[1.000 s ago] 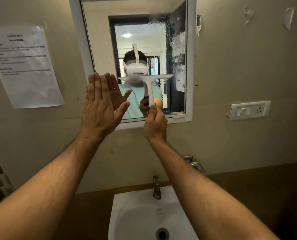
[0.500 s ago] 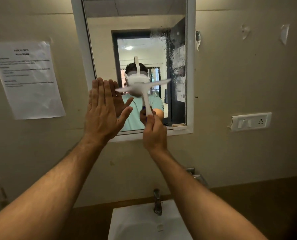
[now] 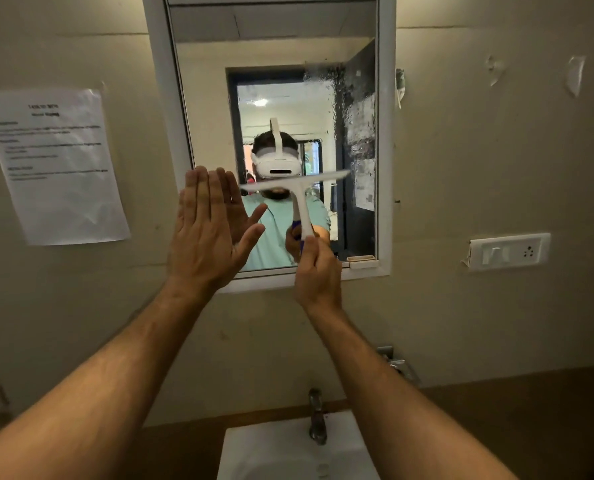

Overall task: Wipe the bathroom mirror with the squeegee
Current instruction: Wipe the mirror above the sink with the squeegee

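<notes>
A white-framed bathroom mirror (image 3: 216,81) hangs on the beige wall, wet and streaked along its right side. My right hand (image 3: 318,271) grips the handle of a white squeegee (image 3: 300,202), whose blade lies across the lower middle of the glass, tilted with its right end higher. My left hand (image 3: 209,233) rests flat and open against the mirror's lower left edge, fingers pointing up. The mirror reflects a person with a white headset and both hands.
A white sink (image 3: 281,452) with a metal tap (image 3: 318,420) sits below. A printed paper notice (image 3: 53,164) is taped to the wall at left. A white switch and socket plate (image 3: 508,251) is at right. A small white block (image 3: 361,262) rests on the mirror's lower frame.
The squeegee blade has tilted from level to right end up and shifted slightly left. The view has tipped up, so the mirror and hands sit lower in frame. My left hand stays flat on the mirror.
</notes>
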Motion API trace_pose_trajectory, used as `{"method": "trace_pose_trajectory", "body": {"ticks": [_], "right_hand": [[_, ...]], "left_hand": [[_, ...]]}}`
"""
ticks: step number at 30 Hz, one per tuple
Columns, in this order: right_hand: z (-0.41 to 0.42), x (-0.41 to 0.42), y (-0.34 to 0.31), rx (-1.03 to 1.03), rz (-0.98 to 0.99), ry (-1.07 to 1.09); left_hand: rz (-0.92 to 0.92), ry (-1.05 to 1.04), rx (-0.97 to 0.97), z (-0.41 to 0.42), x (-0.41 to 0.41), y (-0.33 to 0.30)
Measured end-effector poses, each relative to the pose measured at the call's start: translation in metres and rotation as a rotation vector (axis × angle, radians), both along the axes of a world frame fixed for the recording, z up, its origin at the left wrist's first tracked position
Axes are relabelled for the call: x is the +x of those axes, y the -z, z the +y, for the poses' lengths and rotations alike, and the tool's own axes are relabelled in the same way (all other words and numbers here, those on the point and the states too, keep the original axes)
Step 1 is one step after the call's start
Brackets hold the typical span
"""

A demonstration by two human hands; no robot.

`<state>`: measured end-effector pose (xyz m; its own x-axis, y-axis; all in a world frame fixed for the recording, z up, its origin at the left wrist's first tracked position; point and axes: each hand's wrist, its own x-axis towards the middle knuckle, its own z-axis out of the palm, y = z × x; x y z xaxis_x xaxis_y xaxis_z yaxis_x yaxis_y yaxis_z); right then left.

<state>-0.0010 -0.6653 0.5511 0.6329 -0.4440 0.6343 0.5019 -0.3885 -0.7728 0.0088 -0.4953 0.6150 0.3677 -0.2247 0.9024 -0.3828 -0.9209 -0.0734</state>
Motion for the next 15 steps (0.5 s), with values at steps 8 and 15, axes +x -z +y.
{"method": "trace_pose_trajectory", "body": {"ticks": [8, 15], "right_hand": [[0.0, 0.008, -0.092, -0.008, -0.039, 0.005], [-0.005, 0.006, -0.04, -0.074, 0.008, 0.021]], "left_hand": [[-0.041, 0.053, 0.027, -0.004, 0.007, -0.012], [-0.016, 0.027, 0.027, 0.008, 0.008, -0.016]]}}
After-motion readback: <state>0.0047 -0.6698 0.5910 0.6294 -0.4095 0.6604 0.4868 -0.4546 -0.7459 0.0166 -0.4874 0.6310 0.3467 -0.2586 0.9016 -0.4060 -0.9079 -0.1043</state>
